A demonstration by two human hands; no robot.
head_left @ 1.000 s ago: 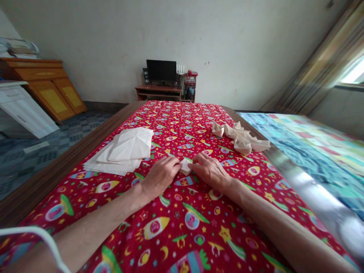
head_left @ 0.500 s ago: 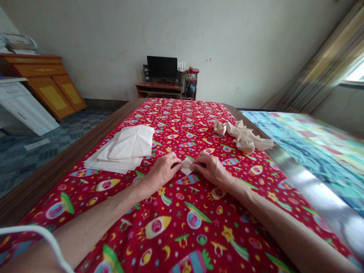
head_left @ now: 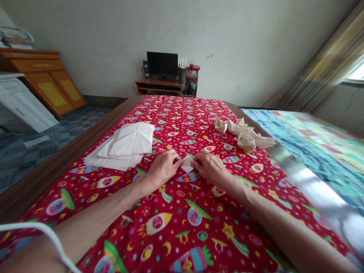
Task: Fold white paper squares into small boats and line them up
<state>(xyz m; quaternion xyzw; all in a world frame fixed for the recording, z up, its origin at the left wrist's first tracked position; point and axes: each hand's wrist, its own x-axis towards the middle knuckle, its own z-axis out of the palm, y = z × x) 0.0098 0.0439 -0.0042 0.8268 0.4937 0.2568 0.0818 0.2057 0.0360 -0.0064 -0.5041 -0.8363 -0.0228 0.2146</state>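
Observation:
A small folded piece of pale paper [head_left: 187, 165] lies on the red patterned cloth [head_left: 182, 212], straight ahead of me. My left hand [head_left: 166, 165] pinches its left side between thumb and fingers. On the opposite side, my right hand [head_left: 212, 166] grips the paper's right edge with curled fingers. Only the middle and lower tip of the paper show between the hands. To the left rests a stack of creased white paper sheets [head_left: 132, 140]. Several folded cream paper shapes [head_left: 246, 138] sit in a cluster at the right.
A brown table edge [head_left: 59, 159] runs along the left. Against the wall stand a monitor [head_left: 162, 64] and a small desk [head_left: 159, 85]. A bed with a patchwork cover [head_left: 309, 151] adjoins the right side. A white cable [head_left: 42, 227] crosses the lower left corner.
The view has tipped slightly downward, so everything sits a little higher or lower by a few pixels. Both hands stay on the folded paper, with the right fingers curled closer round its edge.

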